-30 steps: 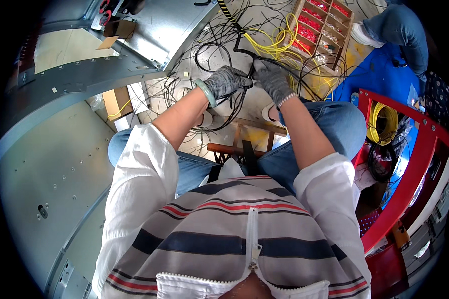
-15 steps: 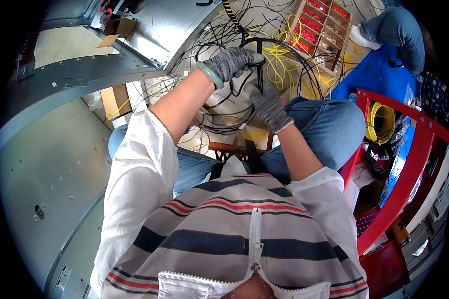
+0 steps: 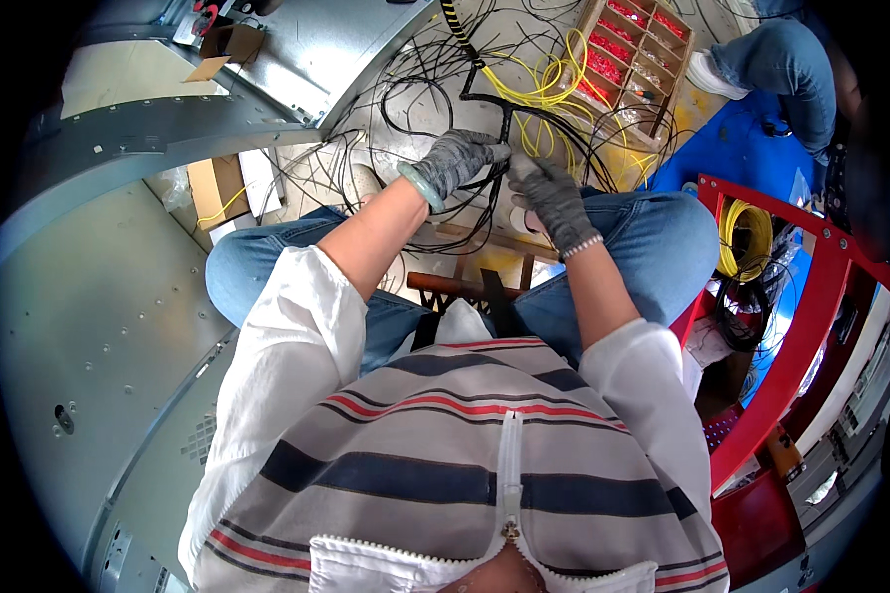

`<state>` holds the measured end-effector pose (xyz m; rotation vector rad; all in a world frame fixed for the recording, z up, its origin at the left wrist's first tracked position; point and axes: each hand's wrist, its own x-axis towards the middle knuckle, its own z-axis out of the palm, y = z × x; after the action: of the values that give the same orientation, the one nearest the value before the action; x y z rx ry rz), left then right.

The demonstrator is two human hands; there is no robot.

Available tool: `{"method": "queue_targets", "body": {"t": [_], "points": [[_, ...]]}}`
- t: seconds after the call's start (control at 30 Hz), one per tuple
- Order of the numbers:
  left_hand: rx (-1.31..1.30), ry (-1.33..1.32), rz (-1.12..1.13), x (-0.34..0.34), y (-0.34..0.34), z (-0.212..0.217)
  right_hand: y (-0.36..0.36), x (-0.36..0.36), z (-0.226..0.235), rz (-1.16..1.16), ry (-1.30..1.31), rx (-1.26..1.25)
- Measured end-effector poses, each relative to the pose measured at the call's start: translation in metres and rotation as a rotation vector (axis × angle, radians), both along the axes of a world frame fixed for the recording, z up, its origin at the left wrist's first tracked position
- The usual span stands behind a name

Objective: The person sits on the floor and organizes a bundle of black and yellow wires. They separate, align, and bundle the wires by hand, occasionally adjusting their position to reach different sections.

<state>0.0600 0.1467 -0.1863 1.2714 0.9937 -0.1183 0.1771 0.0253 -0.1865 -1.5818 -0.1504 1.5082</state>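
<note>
My left hand (image 3: 457,161), in a grey knit glove with a pale green bangle at the wrist, is closed with its fingertips on a black cable bundle (image 3: 505,127). Facing it from the right, my right hand (image 3: 552,201) in a matching glove has its fingers bent against the same bundle. Both sets of fingertips nearly meet, and whatever lies between them is hidden. Below the hands, loose black cables (image 3: 487,210) hang in loops between my knees. Yellow cables (image 3: 534,97) join the bundle's far part and spread to the right.
A wooden compartment box (image 3: 653,74) with small red parts stands at the far right, near another person's jeans-clad leg (image 3: 786,74). On my right is a red metal frame (image 3: 829,287) with a yellow cable coil (image 3: 747,237). Grey metal panels (image 3: 99,296) line my left.
My left hand has come down toward me along the bundle. My right hand has shifted slightly right, and the loops have dropped or swung aside, baring more of the bundle above the hands.
</note>
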Motion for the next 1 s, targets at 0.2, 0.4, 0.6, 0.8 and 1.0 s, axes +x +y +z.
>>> {"method": "queue_targets", "body": {"t": [0.2, 0.4, 0.6, 0.8, 1.0], "points": [[-0.337, -0.224, 0.198, -0.005, -0.004, -0.002, 0.000, -0.007, -0.016, -0.011, -0.227, 0.123], [-0.619, -0.336, 0.500, -0.017, 0.010, -0.005, -0.079, 0.068, 0.180, -0.093, -0.335, 0.332], [-0.655, -0.345, 0.586, -0.016, 0.026, -0.017, -0.250, 0.166, 0.368, -0.540, -1.093, 0.908], [-0.360, -0.019, 0.608, 0.004, 0.016, 0.002, -0.223, 0.164, 0.335, -0.644, -1.498, 0.257], [-0.014, -0.036, 0.565, -0.001, 0.010, -0.013, -0.056, 0.056, 0.198, 0.279, -1.282, 0.326]]}}
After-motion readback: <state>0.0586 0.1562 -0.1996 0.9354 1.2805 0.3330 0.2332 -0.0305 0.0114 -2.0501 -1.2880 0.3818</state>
